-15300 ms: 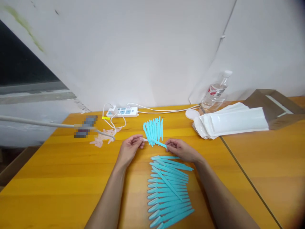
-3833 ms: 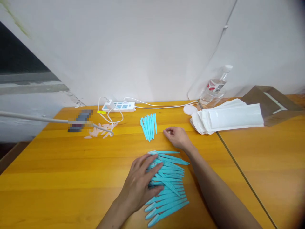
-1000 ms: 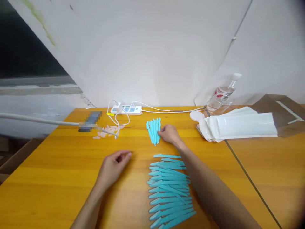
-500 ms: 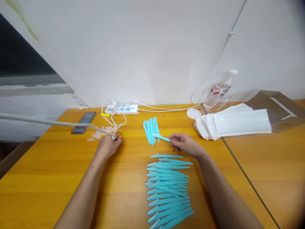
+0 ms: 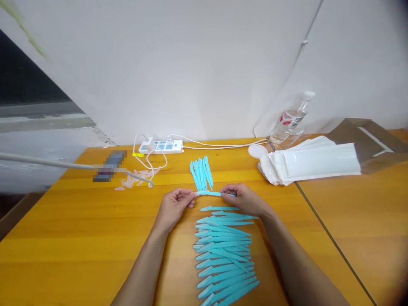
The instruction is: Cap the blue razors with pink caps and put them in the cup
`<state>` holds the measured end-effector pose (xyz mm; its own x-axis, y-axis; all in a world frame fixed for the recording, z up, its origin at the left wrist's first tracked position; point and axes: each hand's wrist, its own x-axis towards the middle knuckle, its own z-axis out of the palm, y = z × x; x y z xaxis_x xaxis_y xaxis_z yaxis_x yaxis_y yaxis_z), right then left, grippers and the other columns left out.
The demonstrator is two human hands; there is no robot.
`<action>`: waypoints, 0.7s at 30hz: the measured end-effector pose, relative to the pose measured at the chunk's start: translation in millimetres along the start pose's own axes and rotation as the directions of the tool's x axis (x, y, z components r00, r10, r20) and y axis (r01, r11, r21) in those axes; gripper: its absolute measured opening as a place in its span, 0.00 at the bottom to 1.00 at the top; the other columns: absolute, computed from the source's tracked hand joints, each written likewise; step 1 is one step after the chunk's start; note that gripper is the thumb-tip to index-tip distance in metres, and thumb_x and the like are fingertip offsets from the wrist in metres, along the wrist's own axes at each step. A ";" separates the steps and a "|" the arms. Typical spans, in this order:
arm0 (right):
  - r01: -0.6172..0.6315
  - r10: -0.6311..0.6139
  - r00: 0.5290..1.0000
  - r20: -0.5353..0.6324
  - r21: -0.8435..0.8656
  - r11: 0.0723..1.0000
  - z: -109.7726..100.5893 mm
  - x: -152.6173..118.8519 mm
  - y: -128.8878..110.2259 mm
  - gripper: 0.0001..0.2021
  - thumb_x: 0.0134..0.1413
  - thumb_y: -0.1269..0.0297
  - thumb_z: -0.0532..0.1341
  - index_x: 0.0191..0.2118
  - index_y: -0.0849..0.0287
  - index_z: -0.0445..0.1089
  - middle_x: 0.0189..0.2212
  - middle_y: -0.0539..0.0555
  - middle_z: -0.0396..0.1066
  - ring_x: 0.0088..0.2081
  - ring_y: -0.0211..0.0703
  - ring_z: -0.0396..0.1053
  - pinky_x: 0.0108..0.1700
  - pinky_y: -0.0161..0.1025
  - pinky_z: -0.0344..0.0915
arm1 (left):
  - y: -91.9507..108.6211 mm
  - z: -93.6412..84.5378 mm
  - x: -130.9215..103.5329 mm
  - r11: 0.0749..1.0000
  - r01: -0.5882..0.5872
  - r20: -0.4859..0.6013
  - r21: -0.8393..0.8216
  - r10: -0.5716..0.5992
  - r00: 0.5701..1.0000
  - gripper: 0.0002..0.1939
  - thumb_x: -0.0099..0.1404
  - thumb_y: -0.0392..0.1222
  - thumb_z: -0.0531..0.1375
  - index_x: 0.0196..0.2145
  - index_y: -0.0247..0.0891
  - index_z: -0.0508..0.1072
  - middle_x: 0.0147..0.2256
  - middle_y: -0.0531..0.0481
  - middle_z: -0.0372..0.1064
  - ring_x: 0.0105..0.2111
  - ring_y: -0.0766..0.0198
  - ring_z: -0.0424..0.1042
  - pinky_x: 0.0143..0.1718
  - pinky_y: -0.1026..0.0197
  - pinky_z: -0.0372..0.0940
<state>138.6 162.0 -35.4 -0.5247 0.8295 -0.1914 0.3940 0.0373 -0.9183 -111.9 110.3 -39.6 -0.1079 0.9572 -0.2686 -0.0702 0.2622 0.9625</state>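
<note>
One blue stick-like tool (image 5: 212, 193) is stretched level between both hands. My right hand (image 5: 244, 199) pinches its right end. At its left end, my left hand (image 5: 177, 205) is closed, with its fingertips on a small pale piece at the tip, too small to make out clearly. Just behind the hands lies a small bunch of blue tools (image 5: 200, 172), pointing away from me. In front, a long row of similar blue tools (image 5: 226, 250) lies crosswise on the wooden table (image 5: 79, 238), some overlapping.
Pale pink pieces (image 5: 135, 179) lie at the left, near a pixelated dark object (image 5: 110, 165) and a cable. A white power strip (image 5: 167, 146) is by the wall. Rightward are a round lid (image 5: 257, 151), bottle (image 5: 288, 121), white packets (image 5: 320, 163) and brown cardboard (image 5: 379, 144).
My left hand has moved right from the pink pieces to the left end of the held tool. My right hand has shifted slightly, and the tool is now level between both hands.
</note>
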 end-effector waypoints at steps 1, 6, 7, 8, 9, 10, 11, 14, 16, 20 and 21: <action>0.002 -0.002 1.000 0.010 0.001 1.000 1.1 -0.1 -0.9 0.14 0.58 0.56 0.58 0.38 0.60 0.75 0.31 0.48 0.74 0.32 0.37 0.67 0.36 0.32 0.63 | -0.7 2.6 0.3 1.000 0.009 0.006 -0.004 -0.009 1.000 0.20 0.52 0.50 0.72 0.34 0.32 0.76 0.27 0.48 0.77 0.26 0.67 0.73 0.32 0.64 0.69; 0.027 -0.026 0.999 0.036 -0.033 0.999 2.2 -2.9 -9.3 0.16 0.59 0.54 0.58 0.38 0.61 0.75 0.30 0.49 0.73 0.31 0.37 0.66 0.33 0.31 0.61 | 4.4 9.3 -4.9 0.999 0.049 0.032 -0.022 -0.048 0.998 0.20 0.52 0.51 0.72 0.34 0.32 0.77 0.27 0.48 0.76 0.26 0.67 0.73 0.31 0.65 0.68; 0.020 -0.018 0.999 0.042 -0.045 0.999 0.4 -3.3 -10.3 0.17 0.60 0.53 0.58 0.37 0.61 0.75 0.29 0.49 0.73 0.30 0.37 0.66 0.31 0.32 0.60 | 6.8 7.7 -10.0 0.998 0.055 0.043 -0.017 -0.054 0.998 0.19 0.52 0.50 0.72 0.34 0.32 0.77 0.27 0.48 0.76 0.26 0.67 0.73 0.31 0.65 0.67; 0.003 -0.001 1.000 0.030 -0.066 0.998 -2.2 -3.2 -10.7 0.18 0.60 0.51 0.57 0.36 0.62 0.75 0.28 0.49 0.73 0.29 0.37 0.66 0.31 0.32 0.60 | 9.2 5.4 -17.1 0.998 0.064 0.056 -0.004 -0.063 0.996 0.18 0.53 0.50 0.71 0.34 0.33 0.77 0.27 0.49 0.76 0.26 0.68 0.72 0.30 0.66 0.67; -0.025 0.024 1.000 -0.013 -0.101 0.995 -5.2 -2.3 -10.4 0.19 0.60 0.51 0.56 0.36 0.62 0.76 0.28 0.49 0.73 0.29 0.38 0.66 0.30 0.32 0.59 | 10.9 2.7 -26.2 0.997 0.076 0.071 0.018 -0.077 0.995 0.18 0.54 0.50 0.71 0.34 0.33 0.77 0.26 0.49 0.76 0.25 0.69 0.71 0.30 0.66 0.66; -0.064 0.051 0.995 -0.088 -0.150 0.987 -8.4 -0.3 -9.6 0.20 0.60 0.50 0.56 0.35 0.62 0.76 0.28 0.50 0.74 0.29 0.39 0.67 0.30 0.33 0.59 | 11.7 0.3 -36.7 0.995 0.089 0.088 0.044 -0.093 0.992 0.17 0.55 0.50 0.70 0.34 0.33 0.77 0.26 0.49 0.75 0.24 0.69 0.70 0.29 0.67 0.65; -0.113 0.076 0.980 -0.181 -0.205 0.972 -11.4 2.8 -8.4 0.20 0.60 0.50 0.56 0.35 0.62 0.77 0.29 0.51 0.75 0.30 0.40 0.69 0.31 0.33 0.60 | 11.1 -1.6 -48.2 0.992 0.104 0.106 0.070 -0.111 0.988 0.16 0.56 0.50 0.70 0.33 0.33 0.77 0.26 0.49 0.75 0.24 0.69 0.70 0.29 0.67 0.65; -0.265 0.129 0.917 -0.378 -0.334 0.905 -15.3 19.2 -5.9 0.18 0.58 0.52 0.58 0.36 0.61 0.78 0.31 0.54 0.78 0.34 0.44 0.72 0.34 0.35 0.61 | 0.9 -0.8 -81.9 0.979 0.150 0.132 0.142 -0.169 0.977 0.16 0.59 0.51 0.67 0.32 0.33 0.77 0.25 0.49 0.74 0.24 0.68 0.68 0.28 0.66 0.63; -0.303 0.128 0.904 -0.408 -0.400 0.865 -12.4 34.2 -7.7 0.16 0.56 0.54 0.59 0.37 0.60 0.78 0.35 0.56 0.79 0.37 0.45 0.74 0.38 0.35 0.63 | -9.8 4.8 -98.5 0.969 0.163 0.118 0.185 -0.187 0.975 0.16 0.59 0.52 0.66 0.31 0.34 0.76 0.25 0.49 0.73 0.24 0.68 0.68 0.27 0.66 0.62; -0.298 0.078 0.899 -0.430 -0.471 0.830 1.5 64.8 -18.3 0.17 0.53 0.55 0.62 0.41 0.62 0.78 0.42 0.61 0.79 0.45 0.51 0.74 0.45 0.37 0.62 | -23.2 15.9 -114.5 0.943 0.123 0.099 0.308 -0.160 0.982 0.16 0.59 0.52 0.66 0.30 0.34 0.78 0.24 0.50 0.70 0.25 0.67 0.65 0.27 0.66 0.59; -0.296 0.076 0.901 -0.427 -0.477 0.827 5.0 71.2 -20.9 0.16 0.52 0.56 0.62 0.40 0.63 0.78 0.41 0.63 0.79 0.45 0.53 0.74 0.44 0.38 0.62 | -23.6 15.4 -115.7 0.934 0.108 0.092 0.341 -0.148 0.985 0.17 0.58 0.53 0.66 0.32 0.34 0.79 0.23 0.51 0.69 0.24 0.68 0.64 0.26 0.66 0.58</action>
<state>89.2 217.5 -31.5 -0.1199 0.9883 -0.0945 0.8414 0.0507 -0.5380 -82.5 -4.7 -30.6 -0.0045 0.9152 -0.4030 0.2610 0.3901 0.8830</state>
